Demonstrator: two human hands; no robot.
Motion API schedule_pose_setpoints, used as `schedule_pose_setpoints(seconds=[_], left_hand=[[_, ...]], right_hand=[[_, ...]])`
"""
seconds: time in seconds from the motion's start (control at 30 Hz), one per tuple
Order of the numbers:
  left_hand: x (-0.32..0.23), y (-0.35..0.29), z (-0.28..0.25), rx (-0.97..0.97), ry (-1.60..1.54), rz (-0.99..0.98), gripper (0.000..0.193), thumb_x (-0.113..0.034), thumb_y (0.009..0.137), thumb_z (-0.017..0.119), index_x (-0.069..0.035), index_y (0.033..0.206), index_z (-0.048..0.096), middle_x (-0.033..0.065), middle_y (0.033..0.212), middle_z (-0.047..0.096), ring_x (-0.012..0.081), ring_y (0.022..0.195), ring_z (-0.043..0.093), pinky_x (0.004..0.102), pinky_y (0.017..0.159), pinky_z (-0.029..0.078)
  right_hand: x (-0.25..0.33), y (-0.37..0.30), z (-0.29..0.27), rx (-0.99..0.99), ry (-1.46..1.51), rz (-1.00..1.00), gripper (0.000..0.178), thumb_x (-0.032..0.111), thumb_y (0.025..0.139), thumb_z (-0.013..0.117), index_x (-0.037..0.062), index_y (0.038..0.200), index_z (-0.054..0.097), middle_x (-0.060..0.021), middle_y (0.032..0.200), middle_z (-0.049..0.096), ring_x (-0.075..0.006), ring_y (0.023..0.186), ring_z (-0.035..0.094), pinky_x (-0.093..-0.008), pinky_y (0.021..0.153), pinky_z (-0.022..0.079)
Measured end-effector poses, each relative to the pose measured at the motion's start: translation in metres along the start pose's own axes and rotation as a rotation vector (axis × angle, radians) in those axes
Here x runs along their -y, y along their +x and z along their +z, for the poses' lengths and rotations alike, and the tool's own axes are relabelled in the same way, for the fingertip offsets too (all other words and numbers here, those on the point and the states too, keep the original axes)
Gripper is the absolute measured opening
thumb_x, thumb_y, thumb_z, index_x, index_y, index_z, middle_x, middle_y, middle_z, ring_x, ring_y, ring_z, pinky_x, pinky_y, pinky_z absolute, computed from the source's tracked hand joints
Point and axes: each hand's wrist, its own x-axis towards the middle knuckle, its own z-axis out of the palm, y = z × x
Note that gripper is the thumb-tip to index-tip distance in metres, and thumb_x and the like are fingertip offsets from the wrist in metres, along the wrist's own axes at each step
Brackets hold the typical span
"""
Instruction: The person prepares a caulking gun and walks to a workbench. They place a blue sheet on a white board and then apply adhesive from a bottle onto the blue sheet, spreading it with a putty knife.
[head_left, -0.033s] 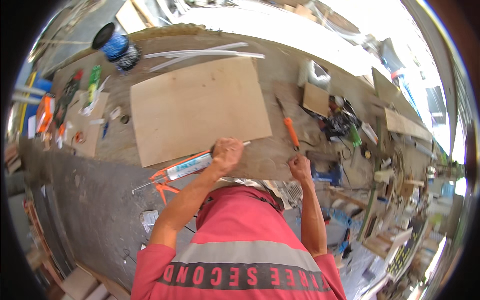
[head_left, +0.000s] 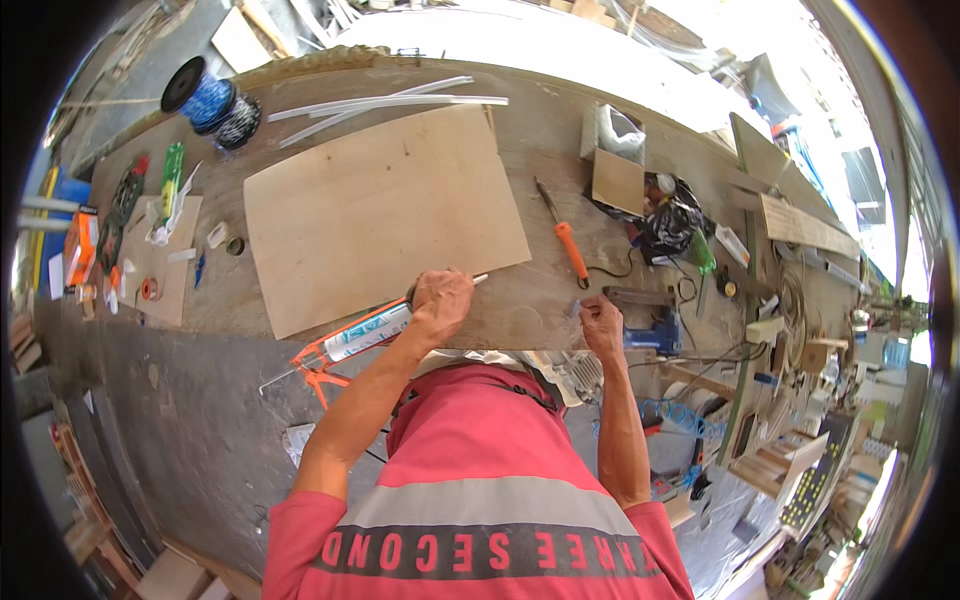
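My left hand (head_left: 442,303) is closed round the front end of an orange caulking gun (head_left: 312,358), which holds a white and blue sealant tube (head_left: 368,332). The pale nozzle (head_left: 480,279) sticks out past my fingers to the right, near the lower edge of a plywood sheet (head_left: 385,215). My right hand (head_left: 602,325) is closed in a pinch over the bench's near edge. A small pale bluish scrap (head_left: 575,309), whose kind I cannot make out, shows at its fingertips. Just beyond lies an orange-handled soldering iron (head_left: 572,252).
A blue stapler-like tool (head_left: 655,333) lies right of my right hand. Farther off are a black plastic bag (head_left: 672,228) and a cardboard box (head_left: 618,182). White strips (head_left: 390,103) and a blue cord spool (head_left: 208,100) lie along the far side.
My right hand has turned slightly, and a small pale scrap now shows at its fingertips. The left hand keeps its hold on the caulking gun. The whole view has shifted a little.
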Motion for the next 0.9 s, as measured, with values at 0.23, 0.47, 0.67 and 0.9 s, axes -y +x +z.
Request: schedule_pose_setpoints(seconds=[0.23, 0.47, 0.67, 0.9], left_hand=[[0.001, -0.002, -0.001, 0.041, 0.059, 0.067, 0.012, -0.018, 0.084, 0.070, -0.010, 0.093, 0.070, 0.0127, 0.090, 0.071, 0.0284, 0.082, 0.073, 0.0394, 0.069, 0.056], [0.004, 0.003, -0.019, 0.109, 0.089, 0.075, 0.014, -0.021, 0.092, 0.063, -0.010, 0.096, 0.069, 0.0141, 0.078, 0.071, 0.0319, 0.078, 0.072, 0.0432, 0.070, 0.054], [0.011, -0.008, -0.079, 0.103, 0.044, 0.197, 0.021, -0.026, 0.097, 0.061, -0.009, 0.109, 0.063, 0.0143, 0.074, 0.069, 0.0335, 0.072, 0.070, 0.0450, 0.067, 0.052], [0.039, -0.022, -0.122, -0.010, -0.097, 0.268, 0.038, -0.030, 0.098, 0.061, -0.011, 0.131, 0.056, 0.0116, 0.074, 0.068, 0.0332, 0.069, 0.067, 0.0449, 0.066, 0.050]], right_hand=[[-0.022, -0.025, 0.009, -0.364, 0.074, -0.038, 0.014, 0.010, 0.089, 0.061, -0.0013, 0.094, 0.068, -0.0160, 0.094, 0.071, -0.0241, 0.076, 0.069, -0.0364, 0.071, 0.053], [0.034, -0.034, 0.033, -0.100, 0.923, 0.028, 0.014, 0.006, 0.102, 0.054, -0.0019, 0.110, 0.062, -0.0076, 0.089, 0.067, -0.0136, 0.075, 0.065, -0.0279, 0.067, 0.053], [0.116, -0.035, 0.029, 0.036, 0.973, -0.095, 0.020, 0.003, 0.099, 0.058, -0.0035, 0.117, 0.064, -0.0045, 0.087, 0.064, -0.0095, 0.075, 0.062, -0.0253, 0.069, 0.052], [0.189, -0.026, 0.036, 0.106, 0.961, -0.057, 0.016, 0.008, 0.099, 0.062, -0.0024, 0.109, 0.069, -0.0055, 0.080, 0.070, -0.0091, 0.073, 0.065, -0.0255, 0.067, 0.054]])
